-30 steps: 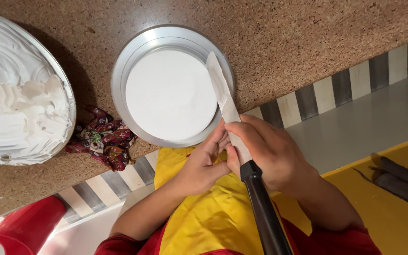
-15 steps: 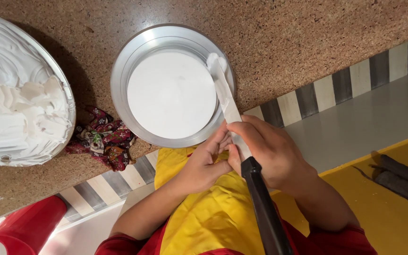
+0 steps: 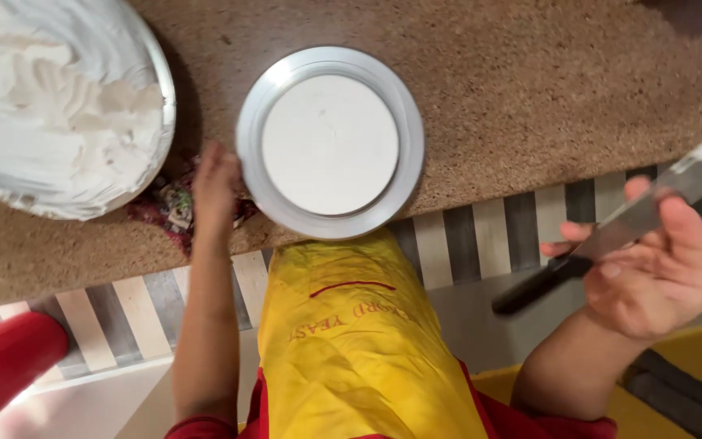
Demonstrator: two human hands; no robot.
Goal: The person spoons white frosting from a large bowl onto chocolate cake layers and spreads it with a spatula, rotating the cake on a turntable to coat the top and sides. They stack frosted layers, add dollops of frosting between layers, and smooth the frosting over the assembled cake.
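Observation:
A round metal stand [image 3: 410,175] carrying a white round board [image 3: 331,142] sits on the brown speckled counter near its front edge. My left hand [image 3: 217,189] rests against the stand's left rim, fingers laid along it. My right hand [image 3: 661,268] is off to the right, beyond the counter's edge, and grips a long palette knife [image 3: 643,213] with a black handle. The blade points up and to the right and carries white cream near its tip.
A large bowl of white cream [image 3: 50,114] stands at the far left of the counter [image 3: 530,89]. Crumpled dark red wrappers [image 3: 168,213] lie between the bowl and the stand. A yellow apron [image 3: 351,341] hangs below me, and a red object [image 3: 2,358] is at the lower left.
Both hands were together on the knife, its blade over the stand's right rim. The left hand has moved to the stand's left rim; the right hand has carried the knife away to the right.

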